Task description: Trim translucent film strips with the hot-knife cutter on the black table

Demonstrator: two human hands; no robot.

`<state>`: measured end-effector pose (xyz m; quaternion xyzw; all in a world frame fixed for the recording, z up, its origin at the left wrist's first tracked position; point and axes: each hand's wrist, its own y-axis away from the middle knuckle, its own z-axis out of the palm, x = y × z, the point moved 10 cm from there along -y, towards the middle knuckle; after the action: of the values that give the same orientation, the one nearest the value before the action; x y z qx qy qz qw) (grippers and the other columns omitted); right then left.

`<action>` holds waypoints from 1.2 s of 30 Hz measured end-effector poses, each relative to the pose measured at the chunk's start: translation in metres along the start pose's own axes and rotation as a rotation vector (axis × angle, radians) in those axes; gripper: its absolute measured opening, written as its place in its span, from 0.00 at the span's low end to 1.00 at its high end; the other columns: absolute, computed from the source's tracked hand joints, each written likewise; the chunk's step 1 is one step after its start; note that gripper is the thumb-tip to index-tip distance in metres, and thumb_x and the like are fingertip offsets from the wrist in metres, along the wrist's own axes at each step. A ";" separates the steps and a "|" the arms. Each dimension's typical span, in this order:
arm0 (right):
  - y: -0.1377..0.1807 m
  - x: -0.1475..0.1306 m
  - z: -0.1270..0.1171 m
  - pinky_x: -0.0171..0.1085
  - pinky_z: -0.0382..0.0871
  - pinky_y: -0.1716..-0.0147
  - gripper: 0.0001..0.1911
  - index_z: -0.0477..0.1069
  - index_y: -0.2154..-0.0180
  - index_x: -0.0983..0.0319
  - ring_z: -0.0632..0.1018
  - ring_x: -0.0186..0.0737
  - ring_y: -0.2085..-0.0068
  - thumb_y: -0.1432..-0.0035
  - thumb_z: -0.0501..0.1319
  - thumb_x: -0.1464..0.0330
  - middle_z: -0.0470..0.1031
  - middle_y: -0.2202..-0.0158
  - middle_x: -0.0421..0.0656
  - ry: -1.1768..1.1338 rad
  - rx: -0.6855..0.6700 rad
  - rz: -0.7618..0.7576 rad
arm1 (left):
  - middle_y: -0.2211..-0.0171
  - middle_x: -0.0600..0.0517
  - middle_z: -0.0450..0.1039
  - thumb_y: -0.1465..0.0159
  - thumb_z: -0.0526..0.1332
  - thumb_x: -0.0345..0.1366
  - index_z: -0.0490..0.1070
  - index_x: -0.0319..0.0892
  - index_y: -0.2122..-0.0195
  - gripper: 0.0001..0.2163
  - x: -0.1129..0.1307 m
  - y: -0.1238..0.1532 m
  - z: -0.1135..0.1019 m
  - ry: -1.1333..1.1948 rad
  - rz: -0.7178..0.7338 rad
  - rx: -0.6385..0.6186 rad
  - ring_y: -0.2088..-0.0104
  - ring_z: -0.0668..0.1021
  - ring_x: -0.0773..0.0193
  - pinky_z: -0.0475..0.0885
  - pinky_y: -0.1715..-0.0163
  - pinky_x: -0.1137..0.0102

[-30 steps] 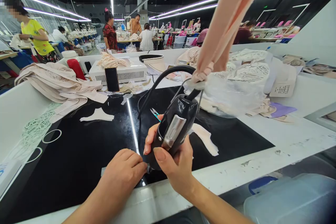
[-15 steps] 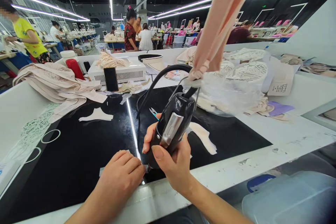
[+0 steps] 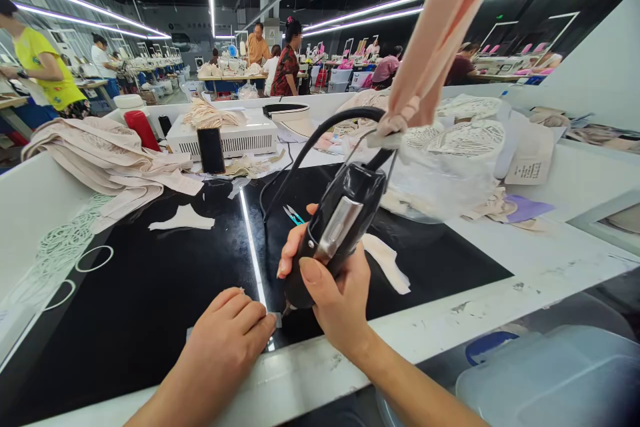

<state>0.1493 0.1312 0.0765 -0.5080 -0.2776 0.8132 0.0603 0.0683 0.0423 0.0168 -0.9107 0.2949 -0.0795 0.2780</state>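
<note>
My right hand [image 3: 343,300] is wrapped round a black corded handheld tool [image 3: 333,233] with a silver lever on its side. The tool tilts, its narrow tip pointing down beside my left fingertips, a little apart from them. From its top it hangs on a knotted peach fabric strip [image 3: 435,47], and a thick black cable [image 3: 320,137] loops off to the left. My left hand [image 3: 233,333] lies low on the black work surface [image 3: 135,293], fingers curled together over a small translucent strip [image 3: 277,320]; most of it is hidden under the hand.
Thread snips [image 3: 293,215] lie behind the tool. Pale fabric pieces [image 3: 183,217] rest left and right on the black surface. Beige fabric [image 3: 95,153], a phone [image 3: 211,151] and a white box [image 3: 250,135] stand behind. At right is a plastic bag [image 3: 430,180] of lace cups.
The tool in my right hand has lifted slightly up and right, its tip away from my left fingers. The left hand barely moved. A person in the background has moved right.
</note>
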 end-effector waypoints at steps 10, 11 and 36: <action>0.001 0.008 0.005 0.35 0.72 0.73 0.17 0.60 0.60 0.56 0.73 0.33 0.74 0.40 0.67 0.60 0.71 0.69 0.35 0.022 -0.019 0.037 | 0.70 0.53 0.73 0.27 0.51 0.25 0.73 0.39 0.57 0.11 0.001 0.001 0.002 0.014 0.015 -0.040 0.69 0.77 0.61 0.73 0.59 0.61; 0.001 0.008 0.005 0.35 0.72 0.73 0.17 0.60 0.60 0.56 0.73 0.33 0.74 0.41 0.67 0.60 0.71 0.69 0.36 0.026 -0.015 0.041 | 0.70 0.53 0.73 0.27 0.51 0.25 0.73 0.39 0.57 0.11 0.002 0.001 0.002 0.007 0.019 -0.043 0.69 0.77 0.60 0.73 0.59 0.60; -0.001 0.005 0.008 0.36 0.67 0.77 0.18 0.55 0.65 0.55 0.67 0.33 0.78 0.48 0.66 0.65 0.63 0.74 0.33 0.094 0.015 0.080 | 0.67 0.49 0.75 0.28 0.50 0.24 0.74 0.37 0.56 0.12 0.005 0.005 0.002 -0.041 0.066 -0.055 0.65 0.79 0.58 0.78 0.58 0.59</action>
<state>0.1395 0.1309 0.0757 -0.5559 -0.2479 0.7922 0.0443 0.0709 0.0370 0.0124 -0.9092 0.3212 -0.0435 0.2612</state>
